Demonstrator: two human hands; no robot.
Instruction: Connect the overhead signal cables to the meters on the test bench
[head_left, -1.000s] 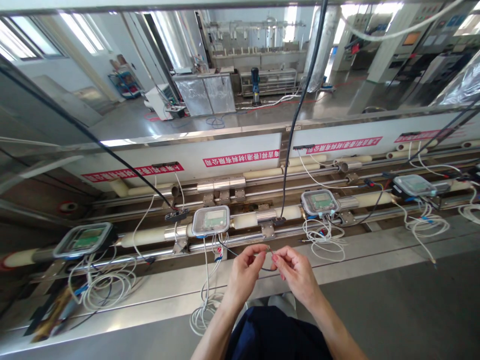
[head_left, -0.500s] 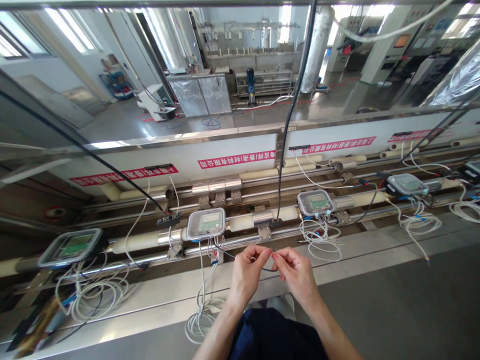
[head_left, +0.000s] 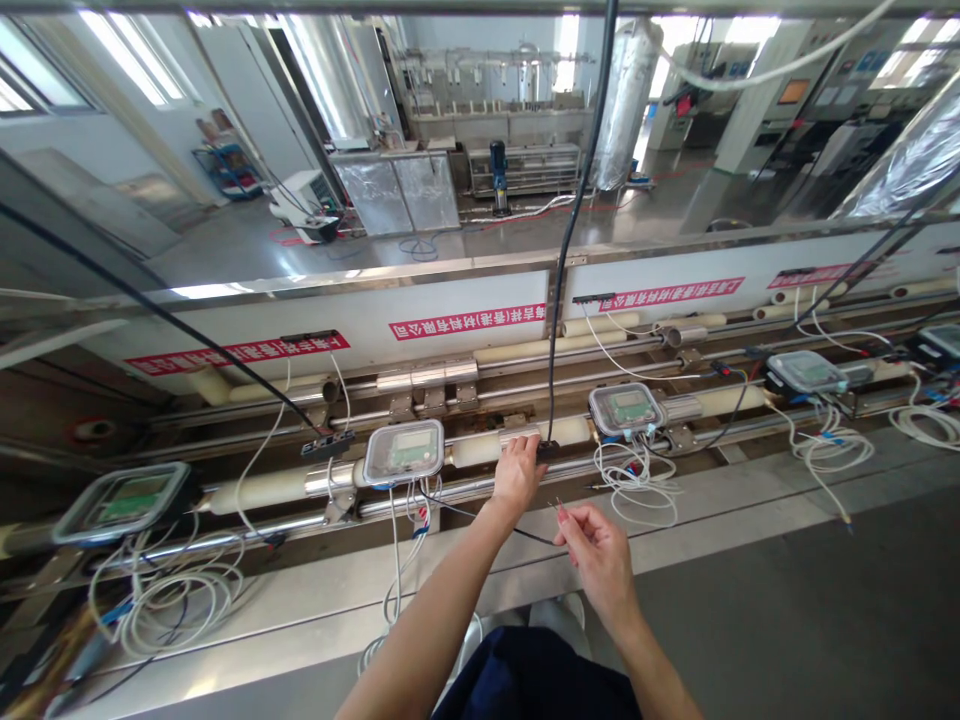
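My left hand (head_left: 517, 475) reaches forward over the pipe row, its fingers at a small black connector (head_left: 547, 451) at the lower end of a hanging black cable (head_left: 568, 235). My right hand (head_left: 592, 538) is nearer my body, pinching the end of a thin dark cable (head_left: 534, 537) whose thin wire tips point up. That cable runs left to a clear-lidded meter box (head_left: 405, 451). Another meter box (head_left: 627, 410) with a green board lies right of my left hand, coiled pale cables (head_left: 637, 482) below it.
More meter boxes stand at the far left (head_left: 124, 502) and right (head_left: 805, 373) along the metal rails. A steel ledge (head_left: 300, 590) runs in front. A white panel (head_left: 465, 300) with red labels stands behind the pipes.
My left hand has left my right hand and moved forward to the black connector. My right hand has moved slightly right and down, still pinching the cable end. The view has shifted slightly.
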